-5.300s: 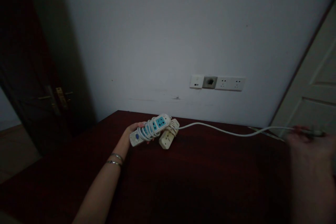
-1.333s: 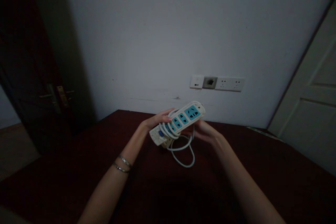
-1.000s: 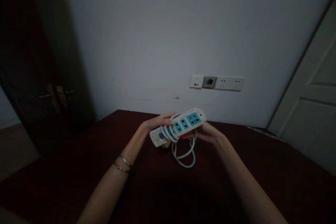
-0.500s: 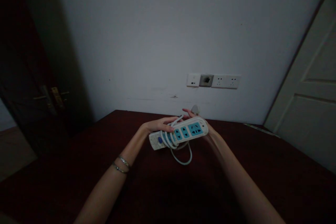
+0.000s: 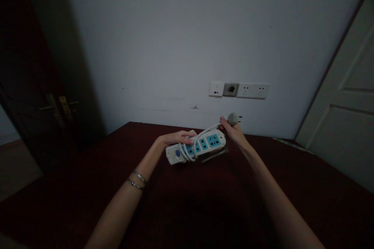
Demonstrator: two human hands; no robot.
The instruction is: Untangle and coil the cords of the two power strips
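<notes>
A white power strip [image 5: 173, 156] with blue outlet faces and a dark blue switch is held above the dark red table, tilted up to the right. My left hand [image 5: 179, 138] grips it near the middle, thumb on top. White cord [image 5: 189, 155] is wound around its body, and one length runs up to the right. My right hand [image 5: 233, 131], just past the strip's right end, is closed on the cord next to the plug [image 5: 233, 118]. The plug's two visible prongs point right. Part of the cord hangs blurred beneath the strip.
The dark red table [image 5: 152, 210] reaches back to a pale wall [image 5: 163, 46]. Wall sockets and a switch plate [image 5: 253, 91] sit above its far edge. A dark door with a brass handle [image 5: 64, 107] stands left, a pale door [image 5: 347, 85] right.
My right hand has moved from behind the strip to beyond its right end, drawing the plug and cord to the right. The loop under the strip has shrunk. My left hand keeps its hold.
</notes>
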